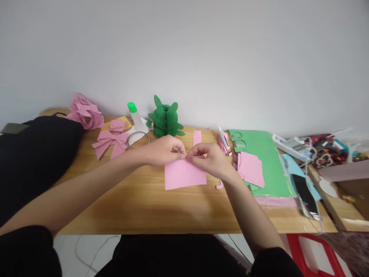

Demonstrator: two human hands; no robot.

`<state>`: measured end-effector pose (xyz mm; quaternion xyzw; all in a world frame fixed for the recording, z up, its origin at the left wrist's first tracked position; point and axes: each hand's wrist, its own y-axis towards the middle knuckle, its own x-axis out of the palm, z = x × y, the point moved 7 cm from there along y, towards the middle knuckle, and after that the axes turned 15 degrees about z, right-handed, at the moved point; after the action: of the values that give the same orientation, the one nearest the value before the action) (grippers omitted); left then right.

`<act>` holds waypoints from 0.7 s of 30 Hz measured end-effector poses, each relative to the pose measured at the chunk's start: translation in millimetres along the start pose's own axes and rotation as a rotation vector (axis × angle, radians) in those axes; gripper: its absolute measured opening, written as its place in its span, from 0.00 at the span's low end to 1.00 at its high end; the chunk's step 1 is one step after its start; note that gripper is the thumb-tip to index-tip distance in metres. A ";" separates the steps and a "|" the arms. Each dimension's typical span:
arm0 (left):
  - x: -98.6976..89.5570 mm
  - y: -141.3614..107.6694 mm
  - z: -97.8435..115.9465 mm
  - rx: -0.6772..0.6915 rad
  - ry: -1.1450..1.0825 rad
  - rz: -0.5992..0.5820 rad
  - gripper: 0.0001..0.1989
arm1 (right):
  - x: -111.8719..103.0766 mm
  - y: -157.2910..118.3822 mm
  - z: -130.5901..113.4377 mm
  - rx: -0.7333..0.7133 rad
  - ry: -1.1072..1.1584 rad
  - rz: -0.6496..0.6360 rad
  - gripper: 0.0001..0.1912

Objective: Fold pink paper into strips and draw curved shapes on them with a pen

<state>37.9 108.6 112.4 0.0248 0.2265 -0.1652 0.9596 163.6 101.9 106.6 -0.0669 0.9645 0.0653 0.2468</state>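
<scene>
A pink sheet of paper (184, 176) lies over the middle of the wooden table (138, 207). Both hands meet at its far edge, fingertips pinched close together. My left hand (165, 151) comes in from the left, thumb and fingers closed on that edge. From the right, my right hand (209, 157) pinches the same edge, its fingers curled. A narrow pink strip (197, 137) lies just behind the hands, and a small curved pink scrap (219, 184) is beside my right wrist.
Pink bows (111, 142), a glue bottle (136, 115), a tape ring (138, 140) and a green paper figure (165, 121) stand left. Right are a glue tube (225, 141), pink squares (250, 168) on green sheets (272, 165), a phone (305, 194) and a power strip (292, 148).
</scene>
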 end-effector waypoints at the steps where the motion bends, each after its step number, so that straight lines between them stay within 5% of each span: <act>1: 0.2 -0.5 -0.2 0.005 0.008 -0.005 0.07 | 0.0 0.0 -0.9 0.000 -0.008 -0.013 0.04; 13: 2.5 -7.2 1.7 -0.003 -0.017 -0.042 0.06 | -29.3 -3.0 1.0 0.090 0.012 -0.120 0.03; 18: 1.7 -7.1 -5.5 -0.039 -0.042 -0.035 0.05 | -61.8 -4.1 10.6 0.125 0.019 0.003 0.03; 21: 1.7 -7.1 -7.8 -0.049 -0.043 -0.031 0.06 | -63.0 -7.1 6.6 0.072 -0.012 0.039 0.06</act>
<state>33.7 102.4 104.8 -0.0056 0.2101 -0.1750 0.9619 222.6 102.1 130.7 -0.0386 0.9659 0.0357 0.2537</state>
